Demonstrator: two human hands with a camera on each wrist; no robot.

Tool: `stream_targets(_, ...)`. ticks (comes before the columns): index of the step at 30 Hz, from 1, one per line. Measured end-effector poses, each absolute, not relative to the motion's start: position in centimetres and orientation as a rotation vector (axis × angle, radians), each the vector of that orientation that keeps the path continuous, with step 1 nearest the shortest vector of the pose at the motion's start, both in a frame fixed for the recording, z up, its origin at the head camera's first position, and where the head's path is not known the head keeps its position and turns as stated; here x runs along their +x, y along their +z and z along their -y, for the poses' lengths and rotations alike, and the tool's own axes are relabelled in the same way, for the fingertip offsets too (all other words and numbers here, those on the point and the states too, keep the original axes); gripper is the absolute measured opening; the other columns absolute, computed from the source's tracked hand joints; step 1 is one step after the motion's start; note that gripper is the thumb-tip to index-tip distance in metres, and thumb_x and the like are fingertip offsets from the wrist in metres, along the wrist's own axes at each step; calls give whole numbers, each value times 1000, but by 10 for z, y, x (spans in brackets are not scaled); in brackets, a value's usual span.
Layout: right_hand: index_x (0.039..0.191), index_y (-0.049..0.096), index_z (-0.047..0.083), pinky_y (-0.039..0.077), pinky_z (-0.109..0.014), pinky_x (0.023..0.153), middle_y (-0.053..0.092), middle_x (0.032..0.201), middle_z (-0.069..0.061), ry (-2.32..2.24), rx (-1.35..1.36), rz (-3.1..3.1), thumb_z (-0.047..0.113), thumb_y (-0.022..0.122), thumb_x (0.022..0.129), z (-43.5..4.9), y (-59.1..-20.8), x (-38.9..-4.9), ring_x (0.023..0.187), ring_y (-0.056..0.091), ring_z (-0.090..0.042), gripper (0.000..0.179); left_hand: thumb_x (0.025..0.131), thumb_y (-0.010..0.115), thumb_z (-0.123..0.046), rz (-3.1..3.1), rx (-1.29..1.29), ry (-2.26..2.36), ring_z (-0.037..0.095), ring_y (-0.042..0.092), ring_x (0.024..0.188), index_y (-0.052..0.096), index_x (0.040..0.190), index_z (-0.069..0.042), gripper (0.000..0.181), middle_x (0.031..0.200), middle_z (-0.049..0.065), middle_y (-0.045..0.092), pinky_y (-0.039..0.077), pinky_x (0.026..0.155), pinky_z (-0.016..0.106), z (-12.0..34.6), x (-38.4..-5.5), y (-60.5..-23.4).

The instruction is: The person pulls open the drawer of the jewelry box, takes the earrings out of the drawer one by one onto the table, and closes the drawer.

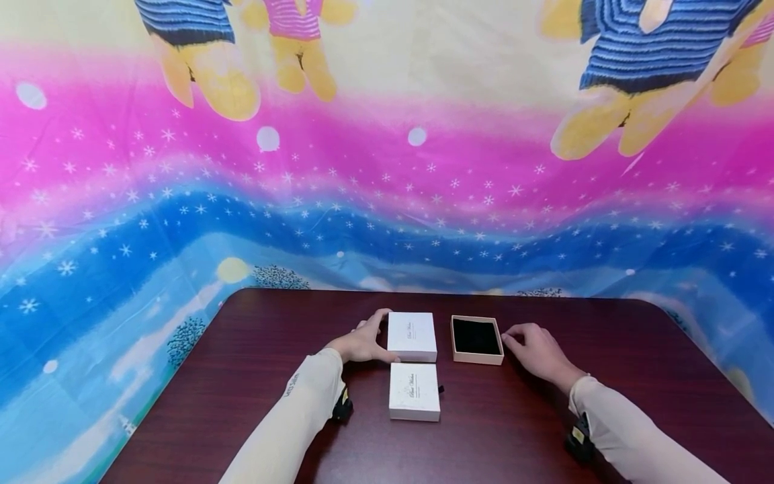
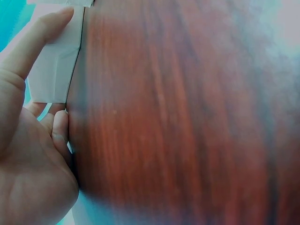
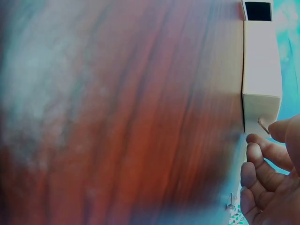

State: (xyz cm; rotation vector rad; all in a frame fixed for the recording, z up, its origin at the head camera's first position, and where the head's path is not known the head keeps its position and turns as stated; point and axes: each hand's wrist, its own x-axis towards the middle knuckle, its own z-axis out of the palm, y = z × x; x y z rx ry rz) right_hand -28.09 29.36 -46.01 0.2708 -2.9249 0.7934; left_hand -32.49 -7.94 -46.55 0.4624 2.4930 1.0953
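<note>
My left hand (image 1: 361, 343) grips the white box sleeve (image 1: 411, 334) from its left side, with the thumb at the near corner and the fingers round the far one. Dark script is printed on the lid. To the right lies an open box drawer (image 1: 478, 359), cream-sided with a black lining. My right hand (image 1: 535, 349) is at the drawer's right side. In the right wrist view, its thumb and forefinger pinch a small pull tab (image 3: 263, 125) on the end wall. The sleeve's open end (image 3: 258, 11) shows dark inside beyond the drawer.
A second white box (image 1: 414, 392) with matching print sits just in front of the sleeve, a dark tab (image 1: 441, 389) sticking out on its right. All rest on a dark red wooden table (image 1: 272, 417). A colourful printed cloth (image 1: 387, 168) hangs behind the table.
</note>
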Motion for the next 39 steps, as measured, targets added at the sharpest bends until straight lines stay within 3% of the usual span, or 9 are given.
stream_targets(5,107,76,2,53,-42,76,76,104,-14,799,279,2925,15,58,100,-291,-460,-279,90,69,-23,23,77,88,-33,-2492,459,1089,37,27,148,18,161,-21,110,160,16,32,27,117,59,80,-325,-466)
stream_targets(11,107,76,3,53,-42,77,76,103,-13,825,284,2924,13,57,100,-289,-460,-279,90,69,-22,22,77,88,-32,-2495,469,1092,36,28,147,19,160,-21,109,159,16,34,25,118,59,79,-326,-466)
stream_targets(23,104,75,5,44,-34,69,73,92,-7,903,286,2942,9,53,102,-287,-460,-280,68,55,-14,22,76,88,-32,-2488,455,1100,36,29,147,19,160,-21,109,158,17,35,26,117,59,79,-327,-467)
stream_targets(39,103,76,5,51,-38,75,74,102,-11,926,266,2946,7,59,99,-287,-461,-279,87,65,-19,17,76,88,-33,-2504,468,1088,35,33,143,20,159,-20,108,155,17,38,28,116,57,79,-325,-466)
